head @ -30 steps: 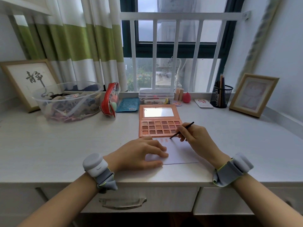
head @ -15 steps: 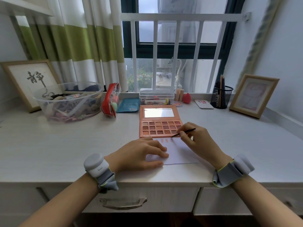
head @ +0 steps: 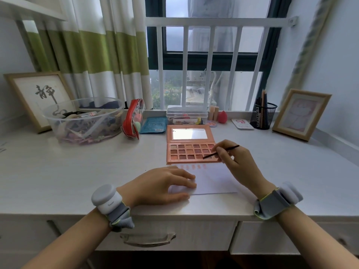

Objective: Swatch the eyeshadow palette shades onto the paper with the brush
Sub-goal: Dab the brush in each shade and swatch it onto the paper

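- The eyeshadow palette [head: 191, 153] lies open on the desk [head: 77, 171], mirror lid flat behind it; the paper [head: 213, 180] sits just in front, its far edge touching or nearly touching the palette.
- A short row of pinkish swatches [head: 194, 166] marks the paper's far edge, about five as far as I can tell; the palette holds many more pans, so by my reckoning most of the job is left.
- The right hand [head: 236, 159] has its grip pinched shut on the brush [head: 220, 152]; the tip rests over the near row of pans, toward the right, seemingly loading colour.
- The left hand [head: 161, 184] lies flat, fingers spread and closed on nothing, pinning the paper's left part.
- A second ago the brush tip was down at the paper's far edge; it has since lifted back to the pans; the left hand has stayed put.
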The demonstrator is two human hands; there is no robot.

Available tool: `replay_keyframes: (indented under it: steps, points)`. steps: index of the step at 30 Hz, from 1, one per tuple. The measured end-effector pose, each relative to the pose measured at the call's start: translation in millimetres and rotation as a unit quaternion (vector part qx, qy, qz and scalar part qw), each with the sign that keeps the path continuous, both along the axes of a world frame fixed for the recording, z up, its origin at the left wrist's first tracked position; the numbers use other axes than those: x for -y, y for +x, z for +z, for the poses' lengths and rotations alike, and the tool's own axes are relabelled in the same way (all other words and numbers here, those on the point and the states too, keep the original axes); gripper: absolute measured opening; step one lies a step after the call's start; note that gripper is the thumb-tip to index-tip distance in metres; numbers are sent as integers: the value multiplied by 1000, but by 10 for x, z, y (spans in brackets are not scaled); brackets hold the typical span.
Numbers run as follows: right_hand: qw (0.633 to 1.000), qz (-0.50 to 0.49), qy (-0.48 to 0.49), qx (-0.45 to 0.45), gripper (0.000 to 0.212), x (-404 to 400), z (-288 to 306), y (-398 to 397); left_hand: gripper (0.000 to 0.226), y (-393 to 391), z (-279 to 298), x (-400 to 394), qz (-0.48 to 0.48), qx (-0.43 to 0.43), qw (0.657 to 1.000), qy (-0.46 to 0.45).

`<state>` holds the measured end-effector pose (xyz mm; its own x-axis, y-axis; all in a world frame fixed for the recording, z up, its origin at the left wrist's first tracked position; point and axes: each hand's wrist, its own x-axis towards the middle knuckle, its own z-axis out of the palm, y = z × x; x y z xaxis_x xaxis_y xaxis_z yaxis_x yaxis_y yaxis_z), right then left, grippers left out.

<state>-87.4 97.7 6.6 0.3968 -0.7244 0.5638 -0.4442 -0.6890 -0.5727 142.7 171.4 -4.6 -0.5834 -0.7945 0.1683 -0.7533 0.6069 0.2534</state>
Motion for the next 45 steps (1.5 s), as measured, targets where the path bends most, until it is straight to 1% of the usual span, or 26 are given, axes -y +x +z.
replay_keyframes:
  steps: [5,8,13,17,24,28,32,35,37,39,42,45]
  points:
    - [999,9,43,21,14,64,46,152,41,172,-31,-179,-9,-15,1000,-11]
    - [998,15,60,32,15,107,100,305,40,188,-54,-204,-14,-39,999,-7]
    - [999,28,44,4,19,228,147,630,33,195,-117,-198,-8,-117,992,39]
    - [999,14,38,-8,19,367,141,831,29,210,-121,-187,-4,-141,989,54]
    - [997,11,28,-65,21,414,57,888,28,200,-119,-185,-7,-152,986,61]
    - [996,24,75,-43,20,427,82,843,28,197,-113,-181,-7,-151,987,62]
    - [998,21,50,-36,20,421,93,836,28,191,-106,-180,-4,-152,986,65]
    - [996,23,70,-45,21,433,61,847,28,188,-112,-179,-4,-152,987,58]
    - [995,29,91,-23,21,443,67,848,28,185,-115,-180,-4,-151,987,55]
    - [995,31,90,-7,20,439,82,859,28,188,-115,-179,-4,-151,987,56]
    - [997,27,70,-21,22,418,78,891,28,191,-118,-179,-3,-150,987,53]
    - [995,21,87,-33,24,421,60,902,27,190,-121,-180,-3,-152,987,52]
